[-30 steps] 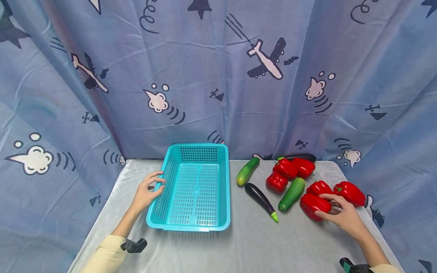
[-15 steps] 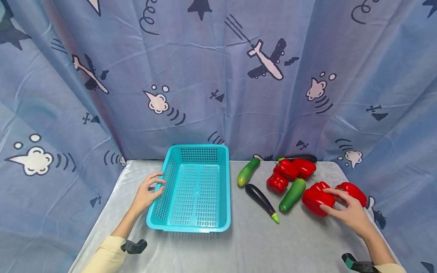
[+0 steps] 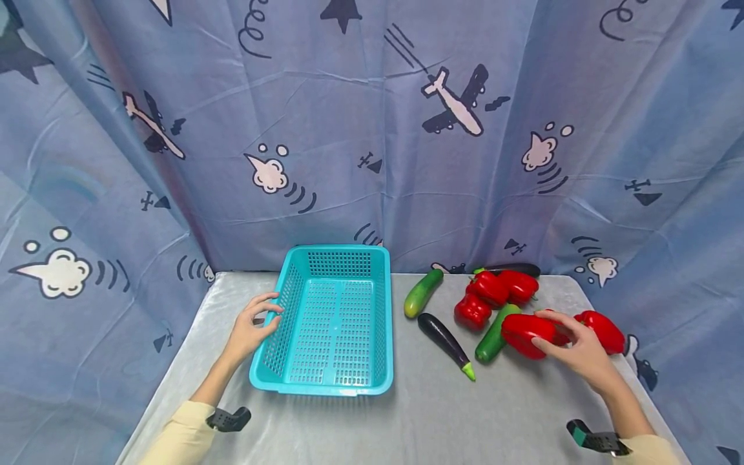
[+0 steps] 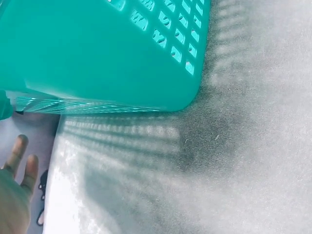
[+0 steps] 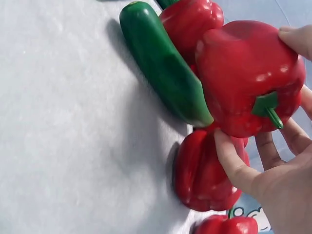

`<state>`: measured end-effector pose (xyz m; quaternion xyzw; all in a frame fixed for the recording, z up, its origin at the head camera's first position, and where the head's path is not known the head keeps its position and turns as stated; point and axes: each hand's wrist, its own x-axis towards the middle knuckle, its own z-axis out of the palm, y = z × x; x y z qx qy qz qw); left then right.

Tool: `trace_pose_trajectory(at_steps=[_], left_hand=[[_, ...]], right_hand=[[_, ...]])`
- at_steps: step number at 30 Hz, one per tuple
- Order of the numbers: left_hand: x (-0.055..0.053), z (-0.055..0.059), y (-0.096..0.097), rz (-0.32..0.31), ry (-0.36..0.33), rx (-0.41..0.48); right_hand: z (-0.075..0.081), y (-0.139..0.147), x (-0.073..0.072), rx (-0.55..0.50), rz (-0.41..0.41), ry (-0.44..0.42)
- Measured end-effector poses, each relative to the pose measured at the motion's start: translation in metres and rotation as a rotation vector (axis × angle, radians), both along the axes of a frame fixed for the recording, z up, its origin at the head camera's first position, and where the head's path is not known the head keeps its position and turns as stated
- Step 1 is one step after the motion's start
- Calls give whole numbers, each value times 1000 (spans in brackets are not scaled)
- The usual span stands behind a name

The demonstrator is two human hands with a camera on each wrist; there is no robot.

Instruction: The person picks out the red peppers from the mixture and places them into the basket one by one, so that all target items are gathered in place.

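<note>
My right hand (image 3: 584, 355) grips a red bell pepper (image 3: 522, 334) with thumb and fingers around it. Seen from the right wrist, the gripped pepper hangs above another bell pepper (image 5: 204, 170) and beside a cucumber (image 5: 161, 63), its green stem facing the camera. My left hand (image 3: 247, 332) is at the left rim of a turquoise plastic basket (image 3: 322, 389), fingers loosely bent. Whether the fingertips touch the rim cannot be told. Only part of that hand (image 4: 17, 195) shows in the left wrist view, below the basket's corner.
Right of the basket lie a cucumber (image 3: 422, 294), an eggplant (image 3: 444, 342) and a cluster of red bell peppers (image 3: 485, 290). Another eggplant (image 3: 517, 266) lies behind them. One bell pepper (image 3: 604, 330) sits near the table's right edge. A patterned curtain (image 3: 349, 161) encloses the table.
My right hand first shifted slightly right with the bell pepper, then moved left and up, bringing it in front of the cucumber's end. My left hand and the basket have stayed in place.
</note>
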<state>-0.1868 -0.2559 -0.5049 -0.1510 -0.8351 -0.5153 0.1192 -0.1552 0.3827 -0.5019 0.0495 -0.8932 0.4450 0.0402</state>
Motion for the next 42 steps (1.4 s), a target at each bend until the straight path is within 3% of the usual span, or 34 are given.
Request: trace_pose_trajectory(at_steps=[16,28,35,42], left_hand=[[0,-1,1,7,-3,22],[-2,-2,0,8,-3,17],[-2,-1,1,12,2,24],[-2,-2,-1,8,4,21]], right_hand=[[3,-34,-21,-126,75,20],[13,-72,-37,-242,141,-51],[15,-85,-46,-187,160,-2],[13,-98,-53,-209,191,10]])
